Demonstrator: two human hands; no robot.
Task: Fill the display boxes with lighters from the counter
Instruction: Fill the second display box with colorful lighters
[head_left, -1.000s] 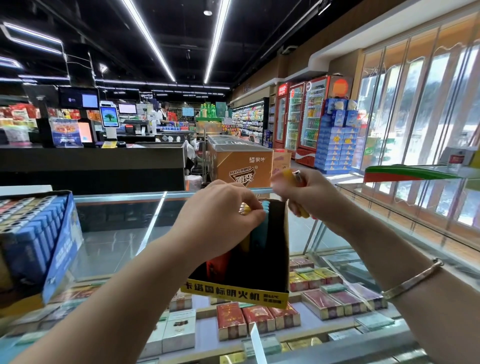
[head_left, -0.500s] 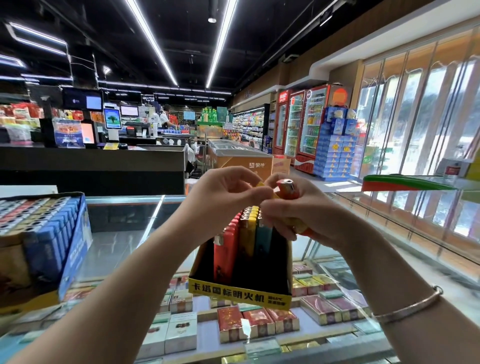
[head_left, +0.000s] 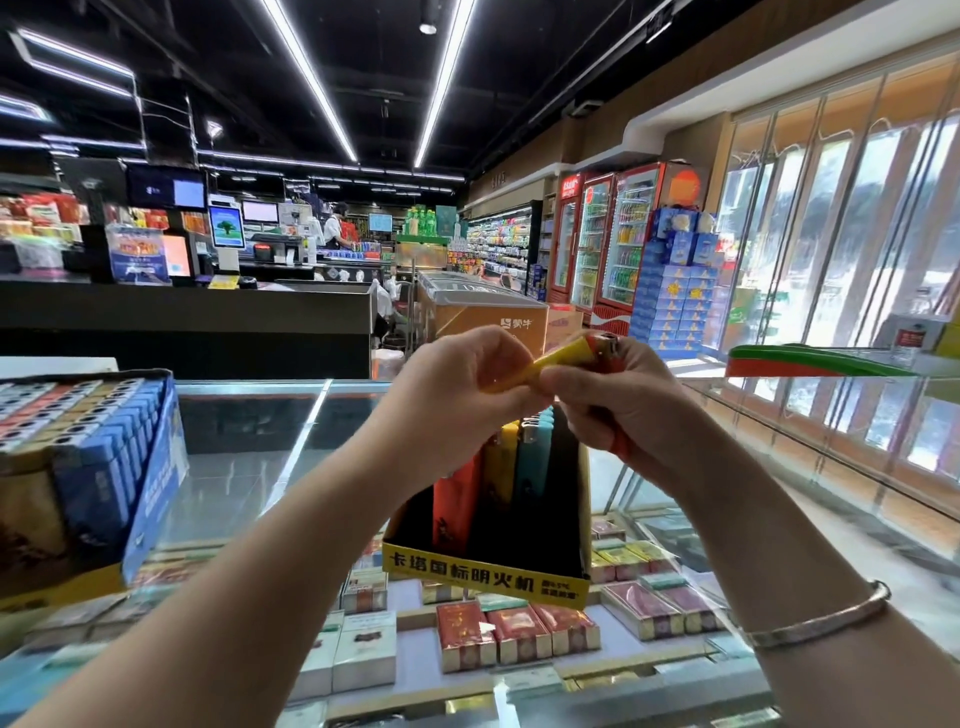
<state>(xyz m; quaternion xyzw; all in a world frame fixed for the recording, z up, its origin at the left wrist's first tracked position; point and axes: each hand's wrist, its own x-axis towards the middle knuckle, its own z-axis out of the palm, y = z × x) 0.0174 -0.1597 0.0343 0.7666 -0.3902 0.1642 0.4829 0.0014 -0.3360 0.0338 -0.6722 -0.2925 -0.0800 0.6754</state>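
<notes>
Yellow plastic shows between the two hands: a yellow lighter (head_left: 558, 360) lies tilted above the display box (head_left: 488, 566), its metal head up toward the right. The left hand (head_left: 457, 384) pinches its lower end with curled fingers, and the right hand (head_left: 623, 405) curls round its upper part while also gripping an orange lighter (head_left: 621, 441), whose end pokes out below the palm. A silver bangle (head_left: 821, 616) circles the right wrist.

Directly under the hands the display box, black with a yellow front strip of printed characters, stands on the glass desk (head_left: 249, 452). Inside it, orange, yellow and light blue lighters (head_left: 530, 462) stand upright in rows at its back, the front part showing dark.

Left of the display box, well apart, a blue carton (head_left: 104, 467) of packed small boxes rests on the desk. Beneath the glass, in front of and around the display box, cigarette packs (head_left: 514, 631) lie in rows.
</notes>
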